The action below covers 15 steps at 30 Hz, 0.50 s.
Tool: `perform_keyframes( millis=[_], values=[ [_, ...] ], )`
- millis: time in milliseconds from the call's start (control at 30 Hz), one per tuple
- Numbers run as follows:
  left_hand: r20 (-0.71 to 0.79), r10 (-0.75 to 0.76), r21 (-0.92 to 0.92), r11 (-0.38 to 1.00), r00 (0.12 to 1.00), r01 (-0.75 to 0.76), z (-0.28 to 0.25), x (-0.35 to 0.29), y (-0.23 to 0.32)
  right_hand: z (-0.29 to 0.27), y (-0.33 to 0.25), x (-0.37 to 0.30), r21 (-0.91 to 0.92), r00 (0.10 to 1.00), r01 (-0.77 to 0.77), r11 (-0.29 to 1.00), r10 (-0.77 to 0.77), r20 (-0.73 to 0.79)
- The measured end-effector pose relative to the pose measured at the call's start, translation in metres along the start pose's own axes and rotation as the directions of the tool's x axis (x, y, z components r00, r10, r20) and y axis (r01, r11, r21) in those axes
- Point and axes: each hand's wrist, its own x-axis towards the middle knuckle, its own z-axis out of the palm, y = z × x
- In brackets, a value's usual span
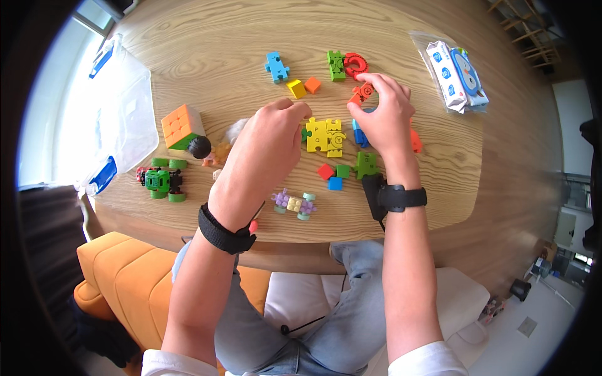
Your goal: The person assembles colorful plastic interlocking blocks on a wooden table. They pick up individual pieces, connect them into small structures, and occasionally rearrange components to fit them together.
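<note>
My right hand (390, 113) pinches a red-orange puzzle piece (362, 93) between thumb and fingers, above the right part of the table. Beyond it lie a green puzzle piece (336, 66) and a red ring-shaped piece (357, 64). Blue pieces (360, 135) are partly hidden beneath this hand. My left hand (266, 141) is closed, its fingers curled under; whatever they may hold is hidden. Just right of it lie joined yellow puzzle pieces (325, 136) with a bit of green at their left edge. A green puzzle piece (365, 165) rests near my right wrist.
At left are a puzzle cube (180, 127), a green toy car (160, 180) and a clear plastic box (135, 119). Small cubes (335, 183), a purple toy car (295, 203) and a blue puzzle piece (276, 67) lie around. A wipes packet (456, 76) sits far right.
</note>
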Motion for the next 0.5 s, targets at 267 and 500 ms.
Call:
perform_keyframes(
  millis=[267,500],
  values=[
    [0.154,0.136,0.019,0.99,0.979,-0.14,0.013,-0.004,0.025,-0.04,-0.024,-0.023,0.178,0.999,0.052,0.983,-0.049,-0.023],
    [0.318,0.276,0.063,0.948,0.907,-0.311,0.044,-0.02,0.048,-0.063,-0.008,-0.048,0.422,0.997,-0.07,0.904,0.078,-0.001]
  ],
)
